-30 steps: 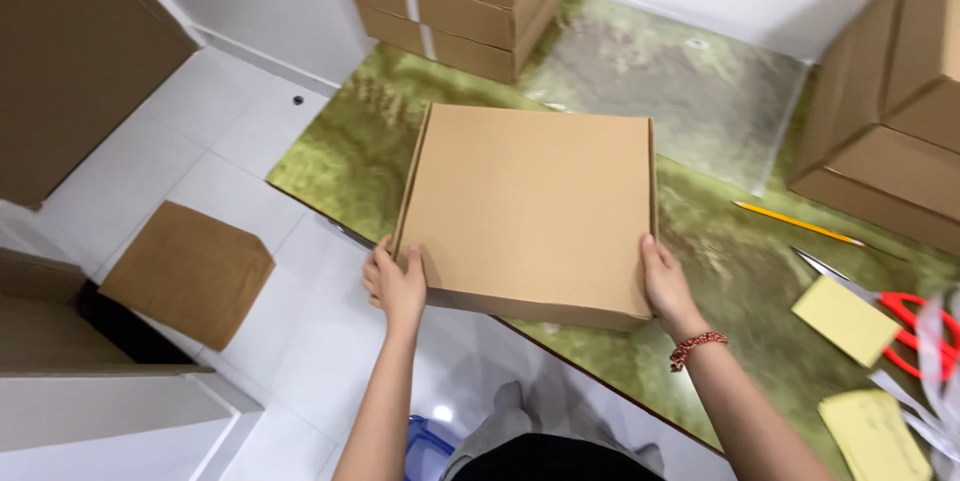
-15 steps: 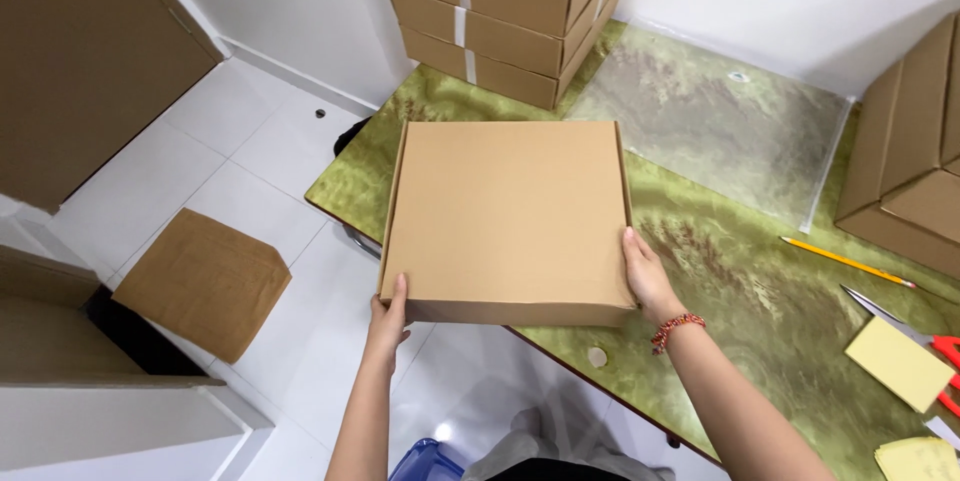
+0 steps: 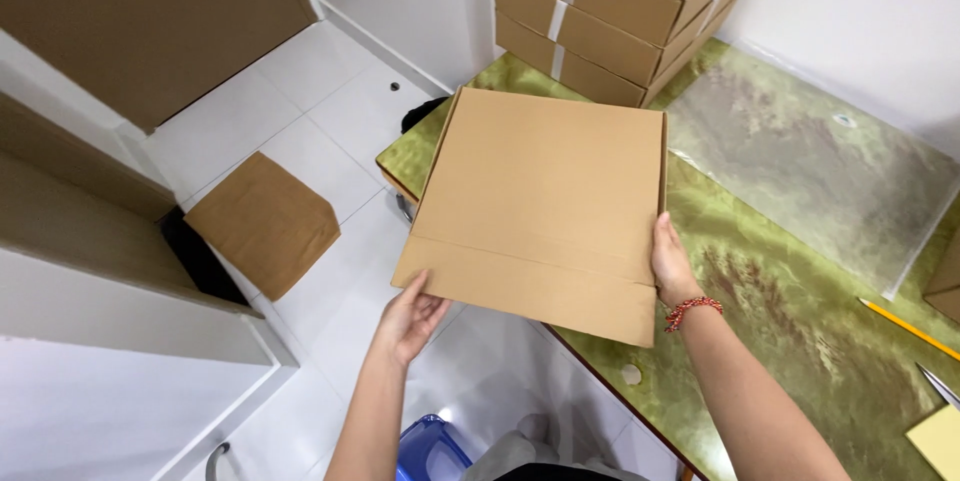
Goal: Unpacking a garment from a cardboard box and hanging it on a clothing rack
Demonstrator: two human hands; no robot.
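Your flat box is plain tan cardboard; the stacked boxes behind it are the same tan, crossed by pale tape strips; the table is mottled green with brown and cream marbling; your bracelet is red with white beads; the floor tiles are white; the pencil is yellow; the stool is blue.
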